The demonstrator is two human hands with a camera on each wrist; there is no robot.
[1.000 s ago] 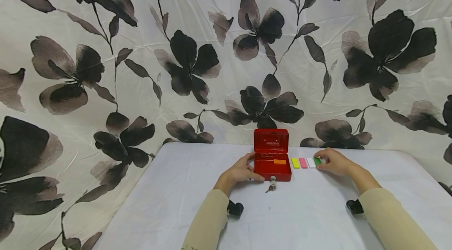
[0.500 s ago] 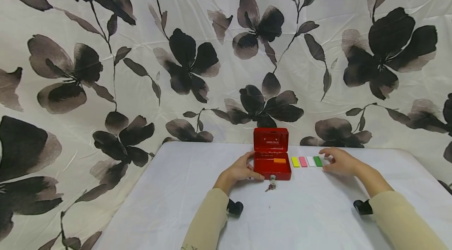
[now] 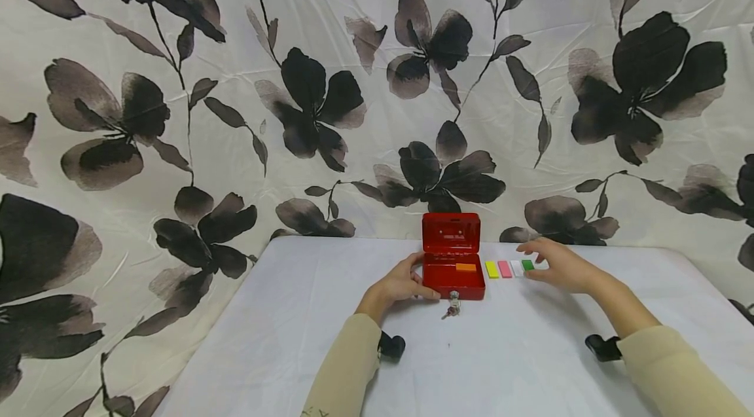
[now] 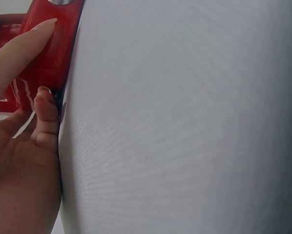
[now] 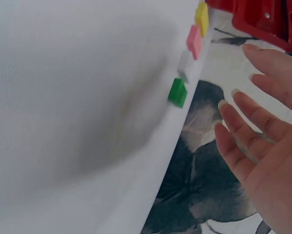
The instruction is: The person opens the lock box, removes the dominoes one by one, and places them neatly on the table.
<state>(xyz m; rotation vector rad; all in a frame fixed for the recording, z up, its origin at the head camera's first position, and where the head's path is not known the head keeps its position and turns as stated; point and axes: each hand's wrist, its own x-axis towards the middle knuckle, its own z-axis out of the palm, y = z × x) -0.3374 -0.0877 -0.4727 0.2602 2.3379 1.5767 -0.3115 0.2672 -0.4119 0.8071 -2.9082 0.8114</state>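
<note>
A red metal cash box (image 3: 455,294) stands on the table with its lid up. Inside it lies an orange block (image 3: 465,268). My left hand (image 3: 399,283) grips the box's front left corner, thumb along the front wall and fingers at the side, as the left wrist view also shows. To the right of the box runs a row of small blocks: yellow (image 3: 491,270), pink (image 3: 504,269), white (image 3: 517,268) and green (image 5: 177,92). My right hand (image 3: 562,266) hovers by the green end, fingers spread and holding nothing; in the head view it partly covers the green block.
A key ring (image 3: 452,307) hangs from the lock at the front of the box. White cloth covers the table (image 3: 471,364). Behind the table rises a backdrop (image 3: 330,11) with dark printed flowers.
My right hand was touching the green block, drew away to the right, then came back leftward above it. The left hand has kept its hold on the cash box.
</note>
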